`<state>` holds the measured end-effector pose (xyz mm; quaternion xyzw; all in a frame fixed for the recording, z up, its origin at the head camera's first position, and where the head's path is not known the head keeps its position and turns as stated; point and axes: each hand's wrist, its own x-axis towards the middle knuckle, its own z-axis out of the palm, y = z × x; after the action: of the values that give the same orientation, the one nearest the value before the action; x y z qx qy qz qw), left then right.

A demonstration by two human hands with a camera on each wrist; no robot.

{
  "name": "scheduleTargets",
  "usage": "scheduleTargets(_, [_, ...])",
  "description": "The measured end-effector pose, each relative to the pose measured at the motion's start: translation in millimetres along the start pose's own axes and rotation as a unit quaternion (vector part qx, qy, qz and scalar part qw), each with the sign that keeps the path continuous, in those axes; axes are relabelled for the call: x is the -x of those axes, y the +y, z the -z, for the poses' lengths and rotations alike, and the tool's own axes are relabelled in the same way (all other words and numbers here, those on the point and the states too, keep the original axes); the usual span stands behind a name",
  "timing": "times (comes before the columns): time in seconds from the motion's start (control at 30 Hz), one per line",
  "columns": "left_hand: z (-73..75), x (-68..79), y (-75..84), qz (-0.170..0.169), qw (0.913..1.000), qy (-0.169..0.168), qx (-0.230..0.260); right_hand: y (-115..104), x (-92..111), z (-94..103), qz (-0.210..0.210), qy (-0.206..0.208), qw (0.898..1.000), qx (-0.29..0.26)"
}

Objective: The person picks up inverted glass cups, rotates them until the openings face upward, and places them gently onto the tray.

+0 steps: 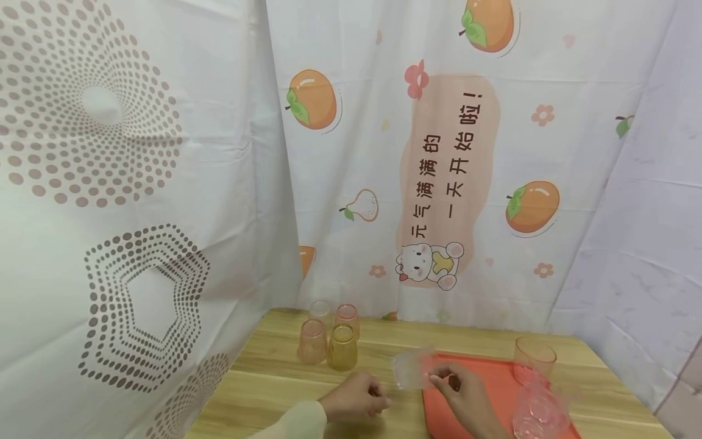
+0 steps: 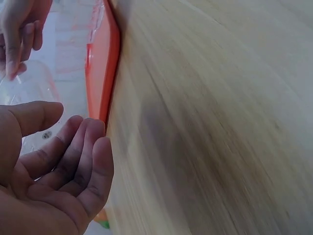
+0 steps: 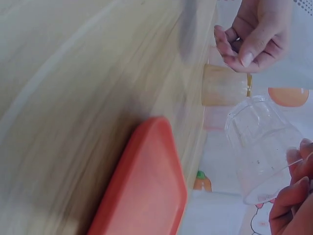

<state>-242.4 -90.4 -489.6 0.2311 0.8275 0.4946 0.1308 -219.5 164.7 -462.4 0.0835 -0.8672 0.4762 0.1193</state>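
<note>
Wooden worktop, backed by a printed curtain. Clear cup is pinched by the right hand, near the red tray's left edge; cup tipped sideways, base pointed left. Nothing is held by the left hand, fingers loosely curled, just beside. Four cups are grouped farther left. On curtain, "元气满满的一天开始啦!" can be read.

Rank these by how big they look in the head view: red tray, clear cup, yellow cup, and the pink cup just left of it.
1. Red tray
2. Clear cup, though nearness may enlarge it
3. Yellow cup and pink cup: too alike to rank
</note>
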Motion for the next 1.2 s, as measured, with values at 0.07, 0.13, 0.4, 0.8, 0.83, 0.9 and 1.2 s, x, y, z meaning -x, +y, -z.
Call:
scheduleTargets(0.07, [-5.5, -2.0, 0.9, -0.003, 0.9999, 0.0, -0.01, 2, -1, 3.1, 0.001, 0.011, 1.0, 0.012])
scheduleTargets(0.13, [-10.5, -4.6, 1.1, -0.009, 0.9998, 0.001, -0.02, 4, -1, 6.0, 0.003, 0.019, 0.999, 0.027])
scheduleTargets(0.4, [-30.2, -17.7, 3.4, -0.034, 0.9959, 0.002, -0.084, 15, -3, 21.3, 0.051, 0.05, 0.996, 0.058])
scheduleTargets(0.8, [-49.2, -26.7, 21.6, -0.078, 0.985, -0.027, -0.151, 21, -4, 49.6, 0.009, 0.032, 0.994, 0.105])
scheduleTargets(0.83, [-50.8, -27.2, 22.1, -0.086, 0.9824, -0.026, -0.164, 21, -4, 51.5, 0.004, 0.032, 0.994, 0.108])
scheduleTargets(0.9, [-53.9, -28.0, 22.4, -0.094, 0.9785, -0.023, -0.182, 21, -4, 54.7, -0.001, 0.03, 0.993, 0.115])
scheduleTargets(1.2, [-67.5, -37.7, 15.1, -0.112, 0.9679, -0.018, -0.224, 27, -3, 67.1, 0.034, 0.036, 0.991, 0.125])
